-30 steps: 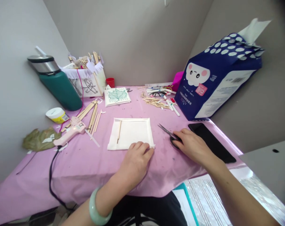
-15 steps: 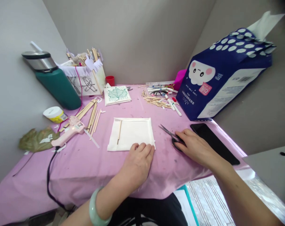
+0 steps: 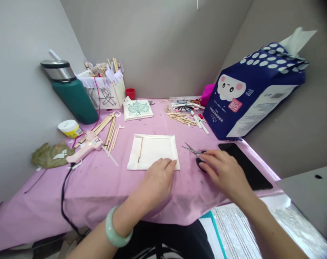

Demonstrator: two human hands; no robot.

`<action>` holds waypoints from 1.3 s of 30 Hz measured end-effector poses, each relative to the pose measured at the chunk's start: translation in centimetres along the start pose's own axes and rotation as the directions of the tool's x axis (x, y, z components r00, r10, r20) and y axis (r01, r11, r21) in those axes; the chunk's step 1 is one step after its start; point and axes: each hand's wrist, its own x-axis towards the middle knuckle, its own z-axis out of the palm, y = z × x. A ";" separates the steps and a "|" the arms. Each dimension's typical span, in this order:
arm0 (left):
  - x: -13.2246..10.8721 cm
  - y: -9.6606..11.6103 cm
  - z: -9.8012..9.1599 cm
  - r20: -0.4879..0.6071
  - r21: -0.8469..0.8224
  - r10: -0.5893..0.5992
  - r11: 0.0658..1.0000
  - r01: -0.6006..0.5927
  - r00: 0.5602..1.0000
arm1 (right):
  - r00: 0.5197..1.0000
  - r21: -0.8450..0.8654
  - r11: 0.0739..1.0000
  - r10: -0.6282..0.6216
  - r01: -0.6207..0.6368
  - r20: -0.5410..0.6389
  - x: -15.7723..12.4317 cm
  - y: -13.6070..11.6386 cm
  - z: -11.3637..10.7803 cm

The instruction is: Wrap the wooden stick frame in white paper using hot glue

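Head view shows your left hand (image 3: pixel 156 183), a pale green bangle (image 3: pixel 117 228) on its wrist, at the near edge of the white cloth square (image 3: pixel 152 151). Its fingers lie close together and nearly flat, tips on the cloth, holding nothing. Your right hand (image 3: pixel 225 176) is just right of the cloth, its fingers curved and slightly spread over the black loops of the scissors (image 3: pixel 191 150). This view cannot show whether they grip the loops or only touch them. The narrowly parted blades point toward the cloth, so a careless push could snag its edge. A thin wooden stick (image 3: pixel 139 149) lies loose on the cloth and could roll off if the cloth is tugged. The cloth sits on a loose purple tablecloth (image 3: pixel 98 190), so dragging your forearms could shift both.

Right of the cloth lies a black phone (image 3: pixel 244 165), close enough for the blades to scratch it. Left of the cloth are a pink glue gun (image 3: pixel 85 149) and its black cord (image 3: pixel 63 201), which could catch and pull the gun over. Wooden sticks (image 3: pixel 109 135) lie beyond the gun. Beyond the cloth are a leaf-printed square (image 3: pixel 137 109), more sticks and pens (image 3: pixel 185 117), and a blue tissue bag (image 3: pixel 249 97).
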 end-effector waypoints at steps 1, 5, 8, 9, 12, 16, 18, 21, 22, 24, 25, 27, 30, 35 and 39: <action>-0.5 -0.4 -0.1 -0.058 -0.065 -0.018 0.998 0.014 0.998 | 0.996 0.052 0.995 -0.085 0.084 0.005 -0.6 -1.3 0.4; -2.2 -1.4 -0.2 -0.152 -0.117 -0.068 0.992 0.051 0.986 | 0.981 0.095 0.977 -0.192 0.188 0.026 -2.5 -5.3 2.2; -2.9 -1.4 0.0 -0.136 -0.086 -0.053 0.995 0.042 0.989 | 0.983 0.063 0.981 -0.182 0.182 -0.001 -2.8 -5.9 3.2; -3.0 -1.4 0.1 -0.134 -0.080 -0.045 0.996 0.035 0.990 | 0.983 0.059 0.981 -0.186 0.186 -0.006 -2.8 -5.8 3.3; -3.1 -1.5 0.4 -0.144 -0.072 -0.024 0.997 0.014 0.989 | 0.978 0.062 0.976 -0.208 0.209 -0.016 -2.6 -5.1 3.5; -3.0 -1.9 0.4 -0.167 -0.068 0.008 0.997 -0.020 0.986 | 0.965 0.050 0.965 -0.252 0.256 -0.071 -2.2 -4.9 3.6; -3.0 -2.2 0.1 -0.154 -0.070 0.032 0.997 -0.043 0.988 | 0.961 0.019 0.963 -0.265 0.268 -0.077 -1.8 -5.1 3.7; -2.9 -2.5 -0.5 -0.101 -0.089 0.056 0.994 -0.065 0.993 | 0.965 -0.011 0.966 -0.257 0.257 -0.047 -1.0 -5.7 3.8; -2.9 -2.5 -0.6 -0.080 -0.098 0.057 0.993 -0.064 0.995 | 0.967 -0.016 0.968 -0.252 0.252 -0.040 -0.8 -5.8 3.9; -2.8 -2.6 -0.9 -0.043 -0.115 0.045 0.992 -0.050 0.998 | 0.970 -0.026 0.971 -0.240 0.240 -0.028 -0.5 -5.9 4.2; -2.8 -2.6 -1.0 -0.032 -0.122 0.037 0.992 -0.040 0.999 | 0.972 -0.030 0.972 -0.233 0.232 -0.022 -0.4 -5.8 4.4; -2.9 -2.6 -1.2 -0.026 -0.135 0.022 0.991 -0.025 0.999 | 0.976 -0.026 0.976 -0.216 0.216 -0.007 -0.4 -5.6 4.6; -3.5 -2.6 -1.8 -0.029 -0.155 0.026 0.987 -0.030 0.999 | 0.975 0.022 0.976 -0.219 0.218 0.027 -0.5 -5.1 4.5; -5.2 -2.7 -2.1 -0.100 -0.009 0.021 1.000 -0.022 0.995 | 0.945 0.004 0.949 -0.313 0.315 -0.093 -1.1 -5.9 4.0; -5.9 -3.0 -1.0 -0.060 0.202 -0.005 0.979 0.017 0.998 | 0.892 -0.006 0.892 -0.452 0.452 -0.008 -1.7 -7.1 5.1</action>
